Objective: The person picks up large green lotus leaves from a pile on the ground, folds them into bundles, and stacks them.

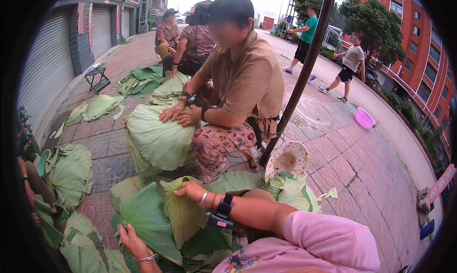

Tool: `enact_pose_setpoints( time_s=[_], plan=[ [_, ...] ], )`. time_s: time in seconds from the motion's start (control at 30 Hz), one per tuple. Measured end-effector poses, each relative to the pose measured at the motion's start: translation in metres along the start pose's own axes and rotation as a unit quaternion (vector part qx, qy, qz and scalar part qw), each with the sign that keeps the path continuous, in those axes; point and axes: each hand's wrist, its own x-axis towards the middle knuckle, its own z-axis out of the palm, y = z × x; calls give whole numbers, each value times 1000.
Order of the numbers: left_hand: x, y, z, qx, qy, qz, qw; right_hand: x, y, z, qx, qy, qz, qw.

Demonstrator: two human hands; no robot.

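My left hand (135, 240), with a silver bangle at the wrist, pinches the edge of a large green lotus leaf (148, 216). Above and to the right of it, my right hand (191, 191) grips the top of a folded yellowish-green lotus leaf (184, 216), which hangs down from the fingers. A black strap and device sit on my right wrist. More lotus leaves (207, 241) lie beneath both hands, partly hidden by the held ones. Across from me, a seated person (246, 76) presses both hands on a thick pile of pale leaves (157, 137).
Leaf piles (69, 176) lie at the left, beside another person's hands (28, 192). A metal pole (300, 73) and a floral hat (287, 158) are close right of the seated person. Farther off are a pink basin (364, 118), a folding stool (97, 79), seated people and two walkers.
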Motion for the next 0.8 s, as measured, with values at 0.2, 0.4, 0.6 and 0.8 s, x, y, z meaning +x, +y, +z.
enact_pose_setpoints(
  time_s=[0.2, 0.4, 0.6, 0.8],
  plan=[
    [12, -22, -12, 19, -5, 1, 1000, 2, 0, 0, -63, 48, -52, 996],
    [15, -20, 4, 1, -34, -20, 999, 9, 0, -7, -86, 101, -104, 986],
    [23, -32, 4, 22, -31, -12, 999, 4, -7, -7, -129, 116, -146, 974],
    [15, -22, 19, -58, -62, -138, 987, 4, -5, -11, -118, 110, -209, 964]
  ],
)
